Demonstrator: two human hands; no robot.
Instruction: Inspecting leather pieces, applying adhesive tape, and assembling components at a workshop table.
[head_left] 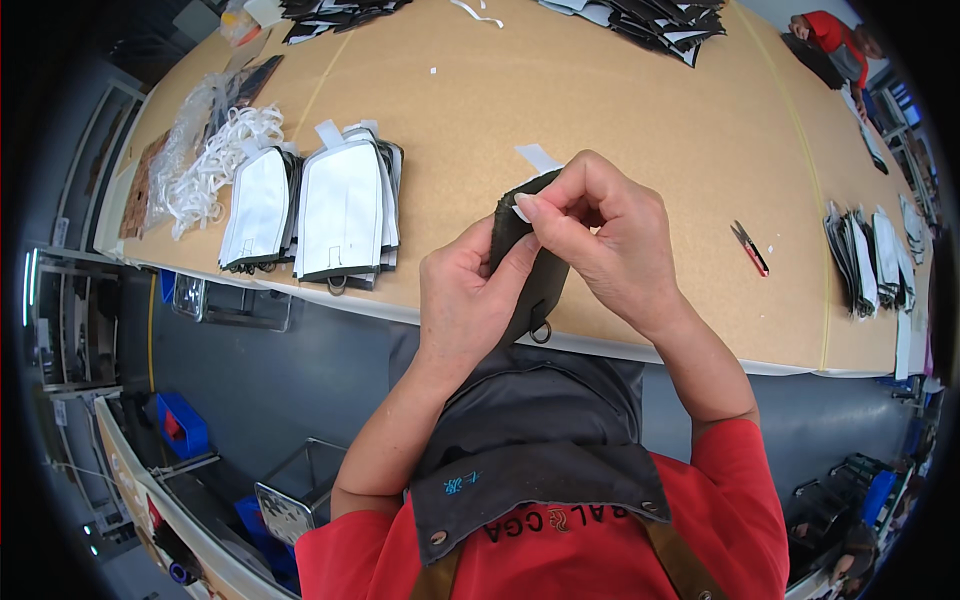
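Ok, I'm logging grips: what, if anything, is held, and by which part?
A dark fabric piece with a metal ring: the left hand grips its left side, the right hand pinches its upper edge.

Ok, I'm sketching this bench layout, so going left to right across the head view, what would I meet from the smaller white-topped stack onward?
Smaller white-topped stack → larger white-topped stack → dark piece held over the table's near edge → red-handled scissors → black-and-white bundles.

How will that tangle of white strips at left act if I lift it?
The white strips will probably droop, as they curl in loose loops. They look light, being thin, and may snag, since they overlap.
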